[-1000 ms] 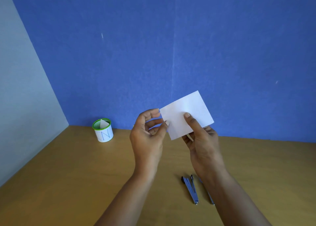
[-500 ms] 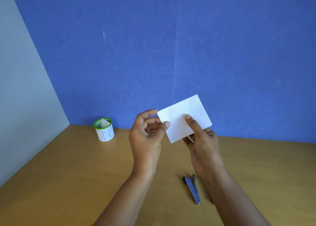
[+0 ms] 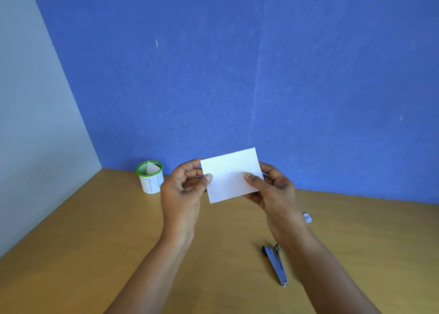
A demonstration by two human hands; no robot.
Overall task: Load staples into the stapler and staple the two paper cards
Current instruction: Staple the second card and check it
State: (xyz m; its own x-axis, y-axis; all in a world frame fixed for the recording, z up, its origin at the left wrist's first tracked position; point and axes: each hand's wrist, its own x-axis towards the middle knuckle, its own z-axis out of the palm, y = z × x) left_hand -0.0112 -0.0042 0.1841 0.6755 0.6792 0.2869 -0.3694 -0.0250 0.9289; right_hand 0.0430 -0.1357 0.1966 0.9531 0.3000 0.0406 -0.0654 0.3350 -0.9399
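I hold a white paper card [image 3: 231, 174] up in front of the blue wall with both hands. My left hand [image 3: 184, 190] pinches its left edge between thumb and fingers. My right hand [image 3: 270, 190] pinches its right side, thumb on the front face. I cannot tell whether one or two cards are in the grip. A metal stapler [image 3: 275, 264] lies open on the wooden table [image 3: 95, 242], below my right wrist. A small staple box [image 3: 307, 217] lies on the table to the right of my right hand.
A white cup with a green rim [image 3: 150, 179], with a folded paper inside, stands at the back left near the corner. The blue wall runs behind the table and a pale wall along its left side.
The card has tilted closer to level and dropped slightly. My right hand has shifted to the card's right side, which uncovers the staple box. The stapler has not moved.
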